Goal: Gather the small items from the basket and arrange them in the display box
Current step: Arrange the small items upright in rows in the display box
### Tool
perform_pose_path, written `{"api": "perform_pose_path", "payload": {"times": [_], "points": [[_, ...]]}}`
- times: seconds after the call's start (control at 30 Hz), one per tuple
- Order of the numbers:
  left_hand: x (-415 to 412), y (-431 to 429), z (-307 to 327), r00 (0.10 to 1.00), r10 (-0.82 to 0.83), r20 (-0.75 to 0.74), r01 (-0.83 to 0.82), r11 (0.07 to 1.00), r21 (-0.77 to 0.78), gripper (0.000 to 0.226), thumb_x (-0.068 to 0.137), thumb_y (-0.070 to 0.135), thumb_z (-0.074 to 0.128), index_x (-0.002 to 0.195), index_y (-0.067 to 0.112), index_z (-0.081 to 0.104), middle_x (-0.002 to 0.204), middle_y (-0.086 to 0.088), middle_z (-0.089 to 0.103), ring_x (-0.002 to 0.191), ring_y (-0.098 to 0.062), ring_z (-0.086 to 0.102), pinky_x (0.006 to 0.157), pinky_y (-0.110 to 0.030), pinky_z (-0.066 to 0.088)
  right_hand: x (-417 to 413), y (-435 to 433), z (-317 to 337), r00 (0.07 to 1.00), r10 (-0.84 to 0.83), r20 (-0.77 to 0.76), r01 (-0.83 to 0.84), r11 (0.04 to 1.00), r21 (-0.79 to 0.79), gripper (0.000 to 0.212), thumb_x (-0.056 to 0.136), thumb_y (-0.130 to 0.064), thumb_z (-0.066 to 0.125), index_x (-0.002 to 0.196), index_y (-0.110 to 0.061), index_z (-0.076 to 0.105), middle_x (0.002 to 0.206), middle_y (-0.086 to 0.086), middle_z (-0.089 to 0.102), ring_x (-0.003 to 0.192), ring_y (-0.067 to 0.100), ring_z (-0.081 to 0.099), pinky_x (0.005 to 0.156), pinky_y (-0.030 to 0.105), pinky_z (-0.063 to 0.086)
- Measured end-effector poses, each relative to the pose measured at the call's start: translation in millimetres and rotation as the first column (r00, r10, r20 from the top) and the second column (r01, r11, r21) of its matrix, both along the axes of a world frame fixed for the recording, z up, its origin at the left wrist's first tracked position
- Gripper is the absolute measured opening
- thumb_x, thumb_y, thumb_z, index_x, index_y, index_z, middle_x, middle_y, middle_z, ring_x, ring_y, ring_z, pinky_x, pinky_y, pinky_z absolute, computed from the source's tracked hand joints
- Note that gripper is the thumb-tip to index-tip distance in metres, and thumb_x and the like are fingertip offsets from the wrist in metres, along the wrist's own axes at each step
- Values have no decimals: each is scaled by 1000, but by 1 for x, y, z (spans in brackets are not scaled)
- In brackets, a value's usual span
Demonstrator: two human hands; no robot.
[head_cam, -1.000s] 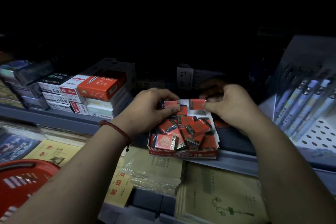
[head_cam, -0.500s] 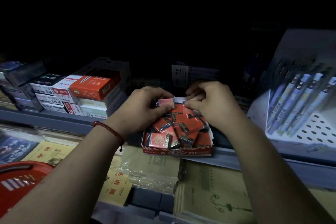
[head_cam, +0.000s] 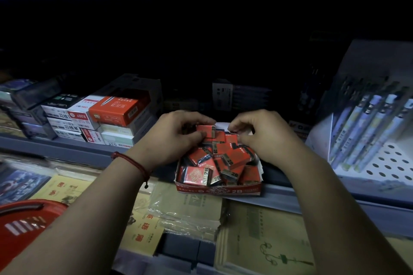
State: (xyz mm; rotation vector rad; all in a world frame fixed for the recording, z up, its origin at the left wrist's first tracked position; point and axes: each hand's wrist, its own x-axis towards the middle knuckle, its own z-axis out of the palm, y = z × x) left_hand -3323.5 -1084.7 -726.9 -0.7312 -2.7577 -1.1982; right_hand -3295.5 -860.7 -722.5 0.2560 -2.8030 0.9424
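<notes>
Display box (head_cam: 218, 190) hemmed: stacked boxes (head_cam: 118, 111) left, pen rack (head_cam: 368, 131) right.

I read 2B on the display box (head_cam: 237, 191) front wall; 2B on red packets (head_cam: 202, 175) inside it; left of the display box, S207 upside down on a white carton (head_cam: 78, 116); other print too dim.

We had a single wide-angle view, worn on the head, facing forward and tilted down at a shop shelf (head_cam: 67, 147). It sat close. Both forearms ran in from the bottom corners, and the left hand (head_cam: 174, 138) and right hand (head_cam: 261, 136) met mid-frame over the display box (head_cam: 218, 190). We could read "2B" on the eraser (head_cam: 206, 130) in the left hand. The lower left corner cut the red basket (head_cam: 26, 230), and the right edge cut the pen rack (head_cam: 368, 131).
</notes>
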Motion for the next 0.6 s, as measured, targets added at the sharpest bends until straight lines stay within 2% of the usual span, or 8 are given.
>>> {"api": "perform_pose_path", "payload": {"times": [0.1,0.2,0.3,0.4,0.47,0.5,0.6], "points": [[0,2,0,994,67,81,-77,988,131,24,92,23,72,116,29,73,104,11,74,94,0,69,80,-21,59,0,2,0,1000,9,5,-9,1000,-18,34,85,0,70,105,-28,74,100,-14,71,91,-2,64,77,8,47],[0,4,0,979,94,184,-141,953,268,21,88,21,76,110,21,75,98,0,77,88,-11,75,80,-30,63,2,1,1,1000,17,5,-17,998,59,28,88,-6,69,97,-31,75,95,-16,71,88,-4,63,71,10,44],[4,7,4,970,74,231,-155,920,359,15,88,16,76,104,17,76,93,-6,78,82,-17,76,74,-31,64,3,1,2,998,45,45,-47,997,59,31,93,-3,62,99,-30,75,98,-16,70,92,-2,63,76,12,45],[6,8,6,966,37,255,-144,896,419,13,89,14,75,102,16,77,92,-6,78,82,-17,77,72,-28,63,5,-2,0,999,34,11,-34,998,-45,34,93,1,58,104,-27,75,101,-15,71,95,-5,63,85,15,52],[6,8,6,959,0,283,-132,884,449,14,88,15,75,102,16,77,94,-5,79,84,-18,77,73,-29,63,5,-6,-1,1000,-2,-19,-1,988,-153,23,93,-10,66,108,-26,74,98,-17,70,89,-9,62,78,5,49],[6,8,6,956,-17,294,-126,878,461,14,87,15,75,102,16,78,95,-6,79,86,-19,77,74,-31,63,6,-9,0,1000,-9,-18,5,977,-215,19,92,-19,70,109,-27,73,96,-17,69,86,-8,62,75,5,49],[6,10,7,954,-65,294,-89,871,483,18,85,12,76,104,12,78,96,-8,78,88,-21,77,75,-30,63,6,-12,1,1000,10,-15,-14,939,-344,23,87,-30,76,109,-33,72,95,-15,71,89,5,66,82,23,57]]}}
